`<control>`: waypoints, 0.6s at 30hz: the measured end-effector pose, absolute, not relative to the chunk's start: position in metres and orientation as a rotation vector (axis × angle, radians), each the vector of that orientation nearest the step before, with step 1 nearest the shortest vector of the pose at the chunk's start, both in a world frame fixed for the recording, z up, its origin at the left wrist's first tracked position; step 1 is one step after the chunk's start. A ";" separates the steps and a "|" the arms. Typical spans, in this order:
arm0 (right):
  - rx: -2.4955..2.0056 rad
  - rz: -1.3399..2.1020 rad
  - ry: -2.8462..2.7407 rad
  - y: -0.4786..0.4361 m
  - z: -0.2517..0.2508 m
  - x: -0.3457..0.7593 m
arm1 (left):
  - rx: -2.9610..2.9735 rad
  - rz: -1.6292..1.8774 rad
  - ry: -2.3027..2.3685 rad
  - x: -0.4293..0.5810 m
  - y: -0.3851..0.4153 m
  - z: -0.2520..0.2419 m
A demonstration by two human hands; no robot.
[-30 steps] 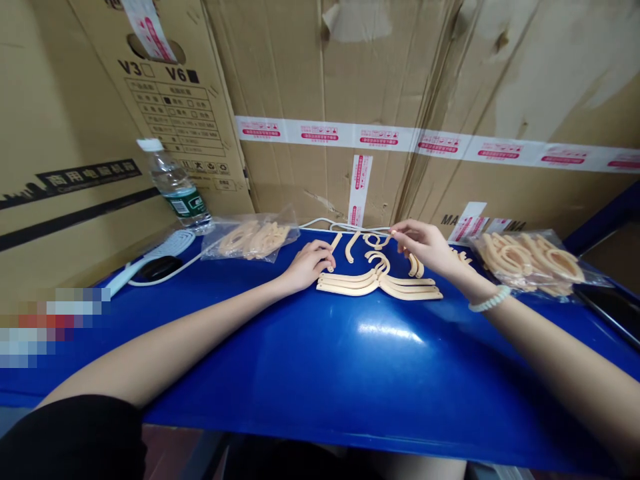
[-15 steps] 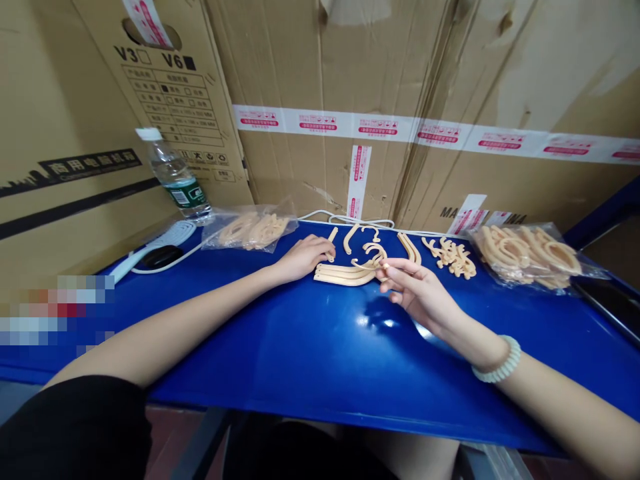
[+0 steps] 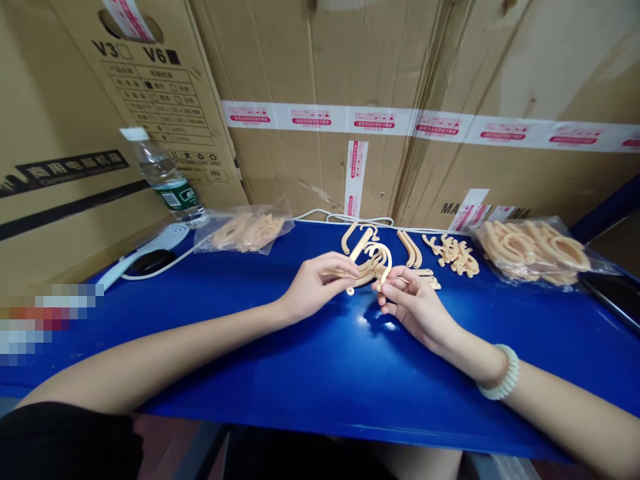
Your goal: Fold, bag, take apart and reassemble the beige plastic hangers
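Just above a stack of beige hanger pieces (image 3: 370, 272) on a blue table (image 3: 310, 373), a person's two hands nearly meet. The left hand (image 3: 320, 283) pinches a slim beige bar (image 3: 361, 245) between thumb and fingers, its far end slanting away over the stack. The right hand (image 3: 417, 303) pinches a beige hook (image 3: 390, 260) by its lower end, fingertips and thumb together, the curve rising in front of the stack. Both pieces look light, stiff and smooth, perhaps slightly slippery; the hook's thin curve seems the more fragile, so its lower end suits a hold, and the bar its middle. Beyond the stack, rightward, lie two curved bars (image 3: 410, 249) and a pile of small curved pieces (image 3: 454, 255).
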State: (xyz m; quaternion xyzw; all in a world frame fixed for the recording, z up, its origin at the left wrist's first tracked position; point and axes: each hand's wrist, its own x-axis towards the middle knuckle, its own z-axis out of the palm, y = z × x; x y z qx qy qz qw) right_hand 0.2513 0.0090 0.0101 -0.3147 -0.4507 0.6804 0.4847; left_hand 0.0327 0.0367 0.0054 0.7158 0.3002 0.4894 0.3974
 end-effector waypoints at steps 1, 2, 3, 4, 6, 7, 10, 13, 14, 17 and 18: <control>-0.766 1.662 -1.093 0.009 0.010 0.252 | 1.738 1.205 0.765 0.035 0.034 0.001; -0.767 1.665 -1.091 0.010 0.009 0.252 | 1.668 1.176 0.773 0.038 0.032 -0.002; -0.767 1.667 -1.092 0.010 0.009 0.253 | 1.607 1.159 0.780 0.039 0.031 -0.006; -0.767 1.671 -1.094 0.010 0.009 0.253 | 1.551 1.155 0.780 0.041 0.030 -0.008; -0.766 1.686 -1.110 0.010 0.008 0.254 | 1.457 1.159 0.749 0.042 0.030 -0.011; -0.765 1.698 -1.128 0.010 0.008 0.254 | 1.423 1.158 0.733 0.043 0.030 -0.011; -0.766 1.711 -1.220 0.009 0.007 0.254 | 1.404 1.093 0.736 0.043 0.030 -0.009; -0.766 1.668 -1.262 0.009 0.005 0.254 | 1.468 1.061 0.742 0.044 0.028 -0.006; -0.770 1.662 -1.253 0.010 0.005 0.254 | 1.489 1.069 0.729 0.044 0.027 -0.005; -0.791 1.709 -1.213 0.012 0.005 0.255 | 1.557 1.108 0.706 0.044 0.025 -0.003; -0.793 1.735 -1.206 0.013 0.005 0.255 | 1.582 1.120 0.710 0.044 0.024 -0.002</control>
